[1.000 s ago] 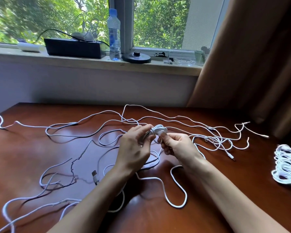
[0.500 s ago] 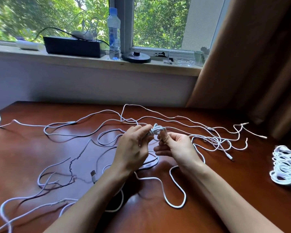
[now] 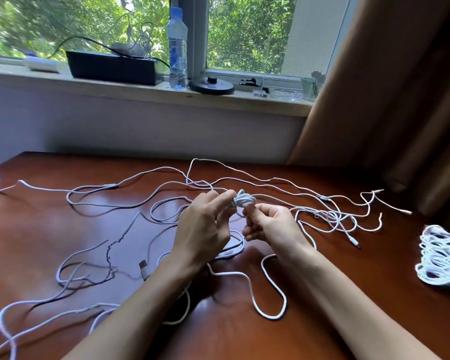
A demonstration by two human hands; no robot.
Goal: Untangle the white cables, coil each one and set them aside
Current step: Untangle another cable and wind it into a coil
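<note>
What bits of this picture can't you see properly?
Head view only:
Small coil: partly covered by the fingers of the left hand and right hand pinching it; loop count unclear.
Coiled cable pile: cut off by the right edge.
Loose cables: ends run off the left edge.
Water bottle label: too small to read.

Two bare forearms and wrists, a bare left hand [image 3: 203, 229] and right hand [image 3: 274, 224], long slender fingers [image 3: 220, 200].

White cables [image 3: 334, 216] cover most of the table [image 3: 37, 229] in loose crossing loops, bare wood lane runs just left of the coiled bundle [image 3: 442, 258] at the right edge, bare patch lies mid left, curtain [image 3: 400, 100] blocks the far right corner.
</note>
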